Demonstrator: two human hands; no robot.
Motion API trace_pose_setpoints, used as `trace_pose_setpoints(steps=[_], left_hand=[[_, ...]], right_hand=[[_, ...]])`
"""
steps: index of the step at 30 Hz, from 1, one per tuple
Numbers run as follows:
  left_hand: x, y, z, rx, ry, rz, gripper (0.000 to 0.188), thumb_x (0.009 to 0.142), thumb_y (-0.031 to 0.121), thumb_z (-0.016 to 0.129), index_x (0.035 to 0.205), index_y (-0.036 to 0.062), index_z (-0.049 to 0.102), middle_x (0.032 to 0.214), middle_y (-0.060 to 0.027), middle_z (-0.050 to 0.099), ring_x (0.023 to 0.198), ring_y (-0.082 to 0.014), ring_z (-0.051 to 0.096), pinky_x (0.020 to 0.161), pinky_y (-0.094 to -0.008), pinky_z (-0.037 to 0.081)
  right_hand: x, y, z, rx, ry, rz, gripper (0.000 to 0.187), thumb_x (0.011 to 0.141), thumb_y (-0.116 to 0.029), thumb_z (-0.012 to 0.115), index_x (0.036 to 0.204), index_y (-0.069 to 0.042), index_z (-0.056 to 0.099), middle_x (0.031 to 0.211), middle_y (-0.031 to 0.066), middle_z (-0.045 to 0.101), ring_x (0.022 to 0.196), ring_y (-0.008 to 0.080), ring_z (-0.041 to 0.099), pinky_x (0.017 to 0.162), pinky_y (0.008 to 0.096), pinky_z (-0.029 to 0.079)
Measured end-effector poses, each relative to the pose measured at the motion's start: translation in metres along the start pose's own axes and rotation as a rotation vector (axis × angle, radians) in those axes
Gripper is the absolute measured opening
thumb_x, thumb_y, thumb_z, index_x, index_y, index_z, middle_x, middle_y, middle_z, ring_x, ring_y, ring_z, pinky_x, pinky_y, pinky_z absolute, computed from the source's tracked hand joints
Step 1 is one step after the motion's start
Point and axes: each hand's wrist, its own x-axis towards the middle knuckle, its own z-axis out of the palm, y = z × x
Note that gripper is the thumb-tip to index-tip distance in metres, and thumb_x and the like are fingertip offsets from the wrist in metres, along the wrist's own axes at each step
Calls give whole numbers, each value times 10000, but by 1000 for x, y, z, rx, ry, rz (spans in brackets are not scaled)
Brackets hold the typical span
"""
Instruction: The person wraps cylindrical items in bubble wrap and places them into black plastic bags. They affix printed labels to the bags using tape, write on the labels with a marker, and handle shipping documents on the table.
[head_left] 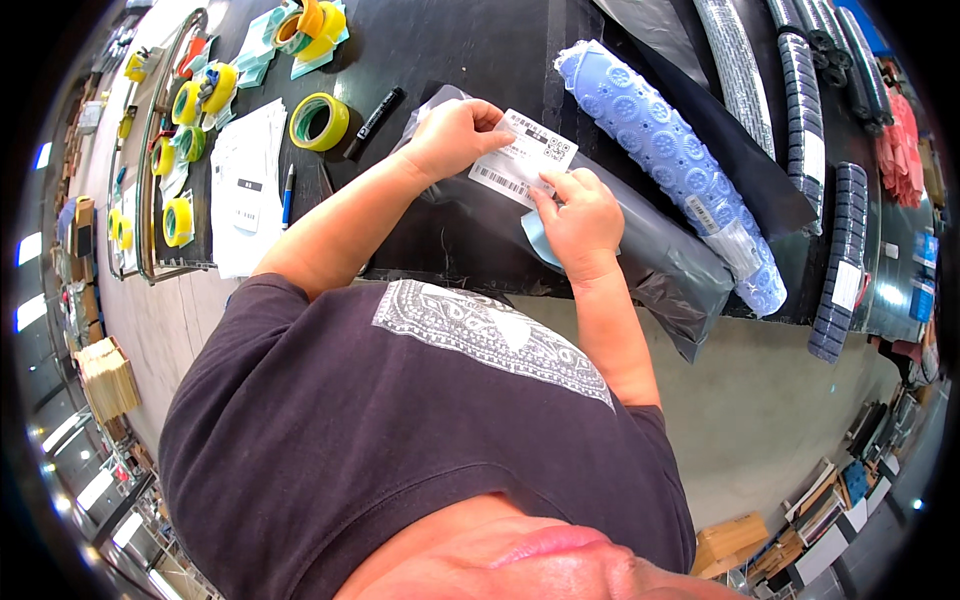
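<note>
Between my two hands is a white printed label (527, 150), held just over a long parcel wrapped in dark grey plastic (660, 255). My left hand (455, 138) pinches the label's left side, fingers closed. At its lower right edge my right hand (582, 218) grips it between thumb and fingers. A pale blue sheet (540, 238) sticks out from under the right hand; how it is held is hidden. Beside the parcel, to the right, lies a blue patterned roll (665, 150) in clear wrap.
Left on the black table (440, 235) are a yellow tape roll (319, 122), a black marker (374, 123), a blue pen (289, 196) and white papers (247, 185). More tape rolls sit by a metal rack (150, 190). Several wrapped rolls (803, 120) lie at the right.
</note>
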Motion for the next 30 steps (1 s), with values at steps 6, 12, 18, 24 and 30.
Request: trace_pose_setpoints(steps=[6,12,18,24,30], left_hand=[[-17,-12,-3,421,423,568,342,758,201,802,1086,148,719,1307,-61,605,1257,-311,501,1058,-393,412],[-14,-4,-3,564,62,637,424,695,395,826,1096,283,750,1641,-62,204,1507,-379,92,1176,-551,184],[-1,-17,-15,652,-60,560,618,614,537,822,1162,265,731,1653,-68,164,1512,-391,60,1199,-539,135],[-5,-31,-25,650,-111,499,846,519,520,876,1282,221,669,1657,-108,138,1517,-410,56,1194,-560,134],[-25,-28,-30,708,-118,532,928,561,576,856,1340,141,604,1653,-121,134,1519,-409,24,1198,-570,94]], right_hand=[[-3,-6,-2,29,-6,53,293,720,-202,808,1003,-155,746,937,26,629,827,254,645,709,387,528],[15,-3,-2,-81,15,-121,391,742,-213,794,1122,-148,727,1286,52,632,935,261,676,795,376,552],[22,-8,-9,-188,-353,32,510,767,-279,797,1245,-149,675,1370,35,602,1132,245,642,924,359,524],[28,-20,-7,-339,-461,22,737,716,-364,837,1354,-107,572,1415,38,560,1155,243,633,948,380,517],[33,-28,-15,-386,-510,-32,833,710,-318,845,1418,-51,499,1511,104,452,1309,283,516,1040,385,454]])
